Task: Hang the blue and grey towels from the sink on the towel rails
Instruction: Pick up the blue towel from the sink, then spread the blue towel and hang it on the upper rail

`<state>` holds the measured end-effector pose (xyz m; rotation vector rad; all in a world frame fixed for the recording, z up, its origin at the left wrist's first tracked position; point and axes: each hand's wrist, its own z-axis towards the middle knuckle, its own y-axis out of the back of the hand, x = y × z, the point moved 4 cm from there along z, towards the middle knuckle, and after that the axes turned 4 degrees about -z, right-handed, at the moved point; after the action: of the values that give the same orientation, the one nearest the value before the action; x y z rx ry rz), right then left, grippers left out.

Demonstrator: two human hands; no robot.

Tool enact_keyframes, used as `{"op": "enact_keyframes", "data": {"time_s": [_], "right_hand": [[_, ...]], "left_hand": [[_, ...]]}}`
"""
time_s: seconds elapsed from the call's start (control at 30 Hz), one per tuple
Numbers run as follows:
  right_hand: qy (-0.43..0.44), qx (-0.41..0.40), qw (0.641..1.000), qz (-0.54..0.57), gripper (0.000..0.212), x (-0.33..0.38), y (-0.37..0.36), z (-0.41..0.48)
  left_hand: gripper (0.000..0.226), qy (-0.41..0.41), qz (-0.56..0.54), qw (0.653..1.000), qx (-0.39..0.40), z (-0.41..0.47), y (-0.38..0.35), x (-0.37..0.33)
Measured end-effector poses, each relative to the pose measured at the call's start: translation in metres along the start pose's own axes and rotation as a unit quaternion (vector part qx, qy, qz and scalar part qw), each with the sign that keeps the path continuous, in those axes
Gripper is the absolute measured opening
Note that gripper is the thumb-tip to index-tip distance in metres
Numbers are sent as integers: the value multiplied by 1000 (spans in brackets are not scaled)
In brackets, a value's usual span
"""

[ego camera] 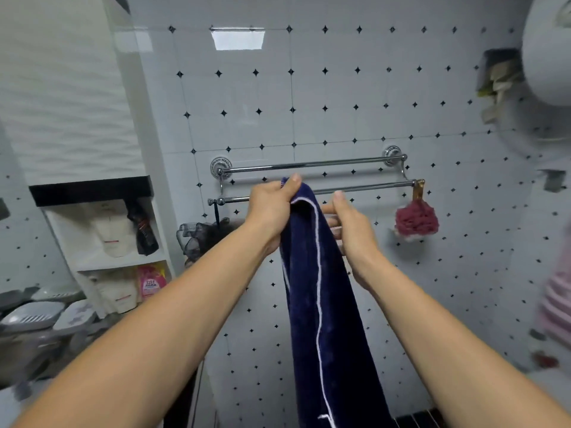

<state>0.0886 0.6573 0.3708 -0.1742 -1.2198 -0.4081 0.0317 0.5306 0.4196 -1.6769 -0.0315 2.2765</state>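
Note:
A dark blue towel (321,304) with a thin white edge line hangs in a long fold from my left hand (272,208), which grips its top end in front of the lower towel rail (370,188). The upper towel rail (309,164) is bare. To the right of the towel, my right hand (349,230) has its fingers reaching behind the towel's top, touching it; whether it grips is hidden. No grey towel or sink is in view.
A red bath pouf (416,220) hangs at the lower rail's right end and a black mesh pouf (197,236) at its left end. White shelves (123,261) with bottles stand at left, soap dishes (40,313) below them. A striped pink cloth (556,304) hangs at far right.

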Motion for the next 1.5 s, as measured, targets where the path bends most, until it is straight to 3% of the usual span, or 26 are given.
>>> {"op": "enact_keyframes", "data": {"time_s": [0.07, 0.13, 0.23, 0.37, 0.43, 0.6, 0.63, 0.73, 0.83, 0.9, 0.93, 1.0, 1.03, 1.1, 1.17, 1.27, 1.33, 1.4, 1.5], "right_hand": [[82, -52, 977, -188, 51, -2, 2, -13], [88, -84, 915, -384, 58, -12, -3, -22], [24, -96, 898, -429, 62, -38, 0, -37], [106, -162, 860, -472, 79, -53, -25, -62], [73, -123, 861, -487, 70, -67, -35, -58], [-94, -30, 894, -438, 11, -147, -3, -59], [-128, -21, 899, -419, 7, -166, 4, -65], [-222, -16, 914, -339, 30, -216, 20, -83], [-297, -48, 927, -224, 36, -241, 22, -83], [-342, -78, 924, -151, 33, -245, 26, -72], [-346, -90, 925, -126, 29, -243, 28, -64], [-334, -121, 930, -91, 20, -228, 34, -49], [-318, -126, 937, -72, 17, -217, 35, -42], [-289, -102, 952, -1, 15, -192, 32, -27], [-271, -52, 951, 137, 11, -162, 21, -15], [-208, 34, 946, 248, 20, -115, 3, -5], [-138, 90, 965, 205, 30, -88, -10, -5], [-42, 105, 991, 67, 44, -69, -22, -6], [102, 75, 977, -170, 52, -48, -37, -9]], "left_hand": [[32, 0, -24, 1000, -6, 3, -6, 1], [32, 5, -45, 999, -5, 3, -13, -4], [36, -2, -47, 999, -15, 7, -16, -13], [36, 0, -73, 997, -29, 14, -13, -20], [40, 1, -81, 997, -19, 11, -19, -22], [43, -14, -80, 996, -48, 16, 7, -37], [41, -15, -93, 994, -58, 20, 15, -40], [32, -16, -112, 991, -65, 27, 32, -44], [19, -16, -113, 992, -50, 35, 41, -41], [1, -24, -58, 998, -23, 38, 50, -35], [17, -23, 11, 1000, -17, 40, 58, -29], [47, -16, 151, 988, -28, 42, 76, -9], [51, -4, 189, 981, -45, 42, 85, 5], [48, 35, 181, 979, -85, 36, 100, 36], [39, 83, 140, 979, -123, 26, 113, 69], [24, 164, 66, 973, -148, 4, 123, 114], [17, 217, -9, 966, -140, -11, 122, 134], [16, 224, -64, 967, -102, -25, 112, 142], [11, 184, -92, 979, -9, -45, 94, 137]]}}
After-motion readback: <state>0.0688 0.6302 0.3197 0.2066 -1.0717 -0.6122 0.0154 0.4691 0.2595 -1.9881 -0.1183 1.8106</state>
